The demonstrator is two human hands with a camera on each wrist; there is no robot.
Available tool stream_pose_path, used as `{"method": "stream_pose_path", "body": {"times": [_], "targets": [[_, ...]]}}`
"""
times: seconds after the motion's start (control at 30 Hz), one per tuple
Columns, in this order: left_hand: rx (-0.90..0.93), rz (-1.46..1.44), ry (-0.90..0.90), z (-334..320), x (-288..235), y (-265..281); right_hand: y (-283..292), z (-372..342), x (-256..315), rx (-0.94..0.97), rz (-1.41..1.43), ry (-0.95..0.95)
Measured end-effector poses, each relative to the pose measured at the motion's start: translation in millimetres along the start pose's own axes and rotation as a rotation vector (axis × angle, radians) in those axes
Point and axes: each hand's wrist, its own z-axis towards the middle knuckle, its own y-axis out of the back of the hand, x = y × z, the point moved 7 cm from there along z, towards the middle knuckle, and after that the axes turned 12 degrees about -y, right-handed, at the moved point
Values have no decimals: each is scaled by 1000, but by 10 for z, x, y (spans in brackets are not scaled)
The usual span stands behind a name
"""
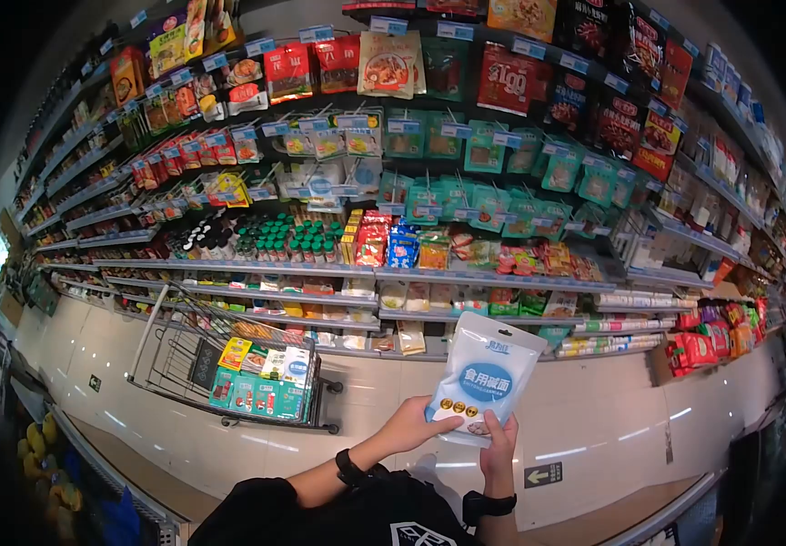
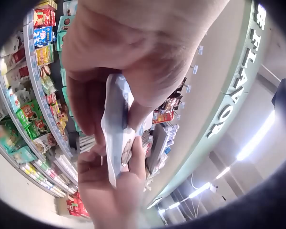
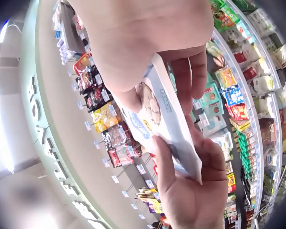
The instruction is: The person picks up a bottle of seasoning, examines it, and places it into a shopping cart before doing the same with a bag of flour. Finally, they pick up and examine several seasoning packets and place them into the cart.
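In the head view a white and blue bag of edible alkali powder (image 1: 488, 382) is held upright in front of the body, its printed face towards me. My left hand (image 1: 416, 423) grips the lower left edge, thumb across the front. The lower right corner is pinched by my right hand (image 1: 499, 441), with its thumb on the front too. Seen edge-on in the left wrist view, the bag (image 2: 117, 129) lies between thumbs and fingers. From the right wrist, the bottom of the bag (image 3: 174, 119) shows, with fingers of both hands behind it.
A shopping cart (image 1: 229, 373) with several packets in it stands on the tiled floor to the left. Ahead, long shelves (image 1: 493, 273) carry hanging packets, jars and bags. At the right, a box of red packets (image 1: 684, 355) sits on the floor by the shelf.
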Motion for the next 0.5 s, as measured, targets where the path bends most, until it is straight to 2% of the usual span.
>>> {"method": "stream_pose_path", "body": {"times": [0.1, 0.13, 0.23, 0.3, 0.37, 0.43, 0.5], "targets": [[-48, 69, -32, 323, -167, 42, 15, 500, 126, 88, 57, -8], [-62, 159, -26, 413, -110, 110, 16, 639, 104, 98, 81, -66], [-69, 182, 7, 535, -101, 260, -38, 1011, -19, 138, 115, -203], [-103, 198, 14, 568, -174, 368, -277, 1124, 29, 292, 11, -263], [-221, 195, 66, 569, -214, 557, -425, 1254, -41, 282, 1, -302], [-308, 249, 42, 608, -119, 789, -582, 1403, -125, 280, -17, -327], [-556, 427, -170, 633, -245, 1008, -755, 1575, -110, 270, -115, -219]]}}
